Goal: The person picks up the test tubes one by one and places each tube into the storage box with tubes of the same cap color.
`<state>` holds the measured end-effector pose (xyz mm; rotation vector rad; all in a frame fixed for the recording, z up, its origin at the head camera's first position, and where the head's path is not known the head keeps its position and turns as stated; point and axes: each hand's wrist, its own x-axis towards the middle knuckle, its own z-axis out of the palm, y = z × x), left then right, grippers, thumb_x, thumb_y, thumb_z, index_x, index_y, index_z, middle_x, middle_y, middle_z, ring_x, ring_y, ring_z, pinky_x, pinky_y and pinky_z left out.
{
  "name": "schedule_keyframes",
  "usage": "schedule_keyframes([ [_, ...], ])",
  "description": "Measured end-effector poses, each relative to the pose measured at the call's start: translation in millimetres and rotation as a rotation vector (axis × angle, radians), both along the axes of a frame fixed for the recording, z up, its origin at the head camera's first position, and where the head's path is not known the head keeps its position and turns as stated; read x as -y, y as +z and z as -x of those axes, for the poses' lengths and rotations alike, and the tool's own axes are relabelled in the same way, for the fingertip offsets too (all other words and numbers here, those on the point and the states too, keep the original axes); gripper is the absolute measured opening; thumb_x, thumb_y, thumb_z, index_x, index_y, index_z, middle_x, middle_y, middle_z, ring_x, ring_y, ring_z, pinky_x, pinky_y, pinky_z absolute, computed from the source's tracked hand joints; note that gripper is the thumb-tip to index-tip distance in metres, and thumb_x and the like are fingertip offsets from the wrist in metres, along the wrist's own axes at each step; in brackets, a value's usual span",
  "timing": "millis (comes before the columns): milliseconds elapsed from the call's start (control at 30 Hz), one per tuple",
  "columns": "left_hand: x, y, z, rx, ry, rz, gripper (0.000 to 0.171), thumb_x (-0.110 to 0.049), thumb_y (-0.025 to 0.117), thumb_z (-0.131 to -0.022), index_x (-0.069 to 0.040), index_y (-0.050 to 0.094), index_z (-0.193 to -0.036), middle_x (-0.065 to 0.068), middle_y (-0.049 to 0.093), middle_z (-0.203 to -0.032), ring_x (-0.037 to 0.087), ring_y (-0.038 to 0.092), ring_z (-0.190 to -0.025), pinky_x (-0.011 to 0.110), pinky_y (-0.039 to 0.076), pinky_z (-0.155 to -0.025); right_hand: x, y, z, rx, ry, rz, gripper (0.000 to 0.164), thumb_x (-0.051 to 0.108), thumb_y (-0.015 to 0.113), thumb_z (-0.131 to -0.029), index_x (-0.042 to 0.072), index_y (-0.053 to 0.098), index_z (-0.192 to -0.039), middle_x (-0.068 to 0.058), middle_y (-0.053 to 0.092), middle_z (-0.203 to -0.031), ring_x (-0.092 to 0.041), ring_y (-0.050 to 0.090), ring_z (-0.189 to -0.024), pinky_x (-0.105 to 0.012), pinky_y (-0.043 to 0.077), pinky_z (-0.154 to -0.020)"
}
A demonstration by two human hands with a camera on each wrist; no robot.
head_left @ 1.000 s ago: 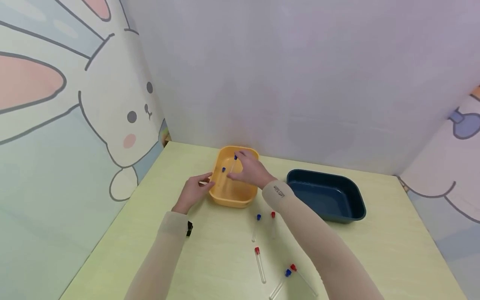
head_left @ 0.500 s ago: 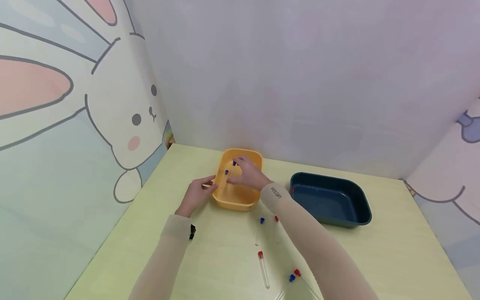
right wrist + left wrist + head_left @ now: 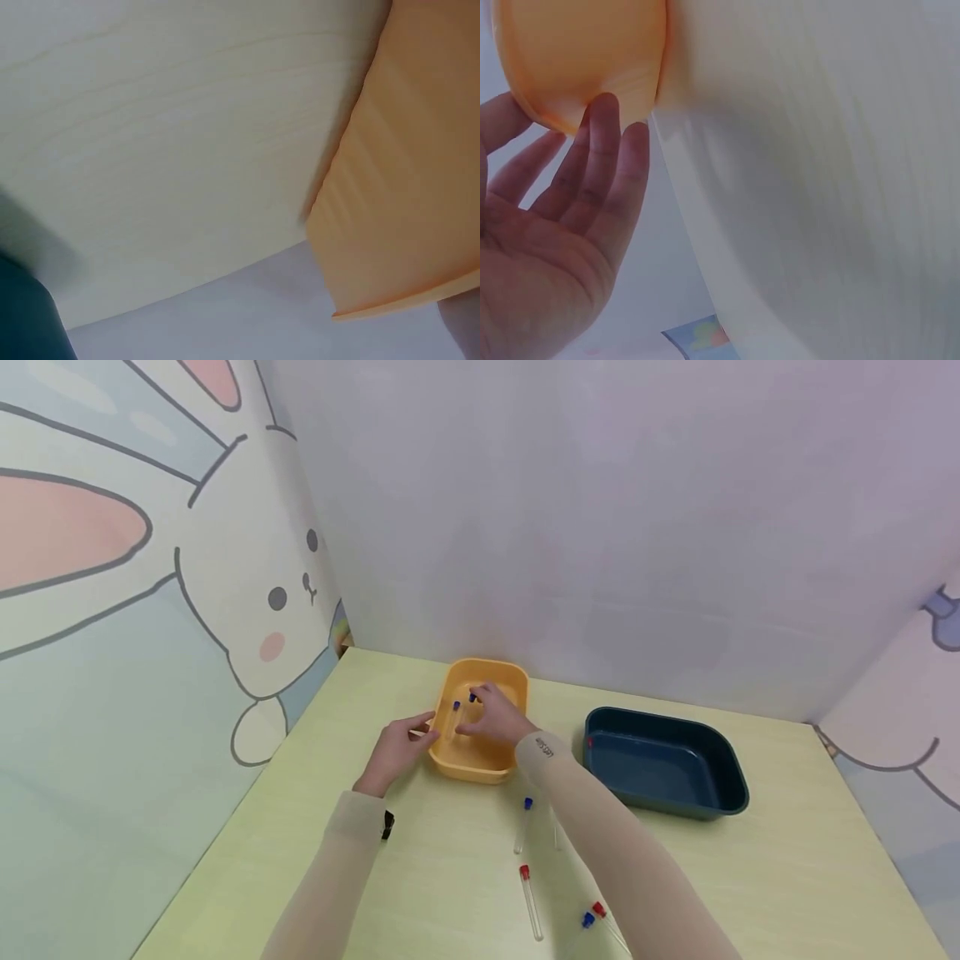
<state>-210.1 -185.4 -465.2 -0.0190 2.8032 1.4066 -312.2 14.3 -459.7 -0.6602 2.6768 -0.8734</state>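
My right hand (image 3: pixel 498 717) is inside the orange plastic basin (image 3: pixel 468 768), pinching a clear test tube with a blue cap (image 3: pixel 472 697). The tube hangs between thumb and fingers, partly hidden by the hand. Just left of it, another blue-capped test tube (image 3: pixel 456 706) lies in the basin. On the basin's left side, my left hand (image 3: pixel 397 750) holds the rim. In the left wrist view, the thumb sits at the edge and the fingertips (image 3: pixel 606 109) touch the outer wall. The right wrist view shows the basin's outer wall (image 3: pixel 405 172), with the tube out of sight.
A dark blue basin (image 3: pixel 663 802) stands to the right, with a red cap (image 3: pixel 590 742) inside its left end. Nearer on the table lie a blue-capped tube (image 3: pixel 523 827), a red-capped tube (image 3: pixel 531 903) and several others, partly under the right forearm. A wall rises behind.
My right hand has lowered the blue-capped test tube toward the bottom of the orange basin. My left hand stays on the rim. The head view has shifted slightly.
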Motion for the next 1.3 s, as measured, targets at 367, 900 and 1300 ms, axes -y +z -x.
schedule_keyframes([
  [367, 1, -0.8, 2.6, -0.011, 0.000, 0.004, 0.048, -0.025, 0.067, -0.102, -0.009, 0.059, -0.146, 0.020, 0.072, -0.124, 0.031, 0.073, -0.106, 0.042, 0.061, -0.090, 6, -12.4, 3.4, 0.006, 0.014, -0.029, 0.093, 0.044, 0.084, -0.085, 0.007, 0.041, -0.158, -0.010, 0.049, -0.150, -0.027, 0.054, -0.132, -0.043, 0.042, -0.121],
  [900, 4, -1.4, 2.0, -0.042, -0.004, -0.023, 0.046, -0.023, 0.068, -0.101, -0.006, 0.061, -0.143, 0.020, 0.074, -0.119, 0.033, 0.074, -0.101, 0.042, 0.061, -0.087, 14, -28.4, 8.8, -0.025, 0.027, -0.123, 0.093, 0.048, 0.083, -0.084, 0.007, 0.042, -0.156, -0.009, 0.050, -0.154, -0.027, 0.051, -0.142, -0.042, 0.035, -0.125],
  [1300, 2, 0.1, 1.1, -0.015, 0.001, -0.025, 0.047, -0.024, 0.068, -0.101, -0.008, 0.060, -0.144, 0.021, 0.073, -0.122, 0.032, 0.074, -0.104, 0.042, 0.061, -0.089, 14, -20.4, 3.6, -0.011, 0.026, -0.153, 0.093, 0.049, 0.082, -0.086, 0.008, 0.041, -0.158, -0.009, 0.046, -0.160, -0.028, 0.043, -0.150, -0.042, 0.031, -0.128],
])
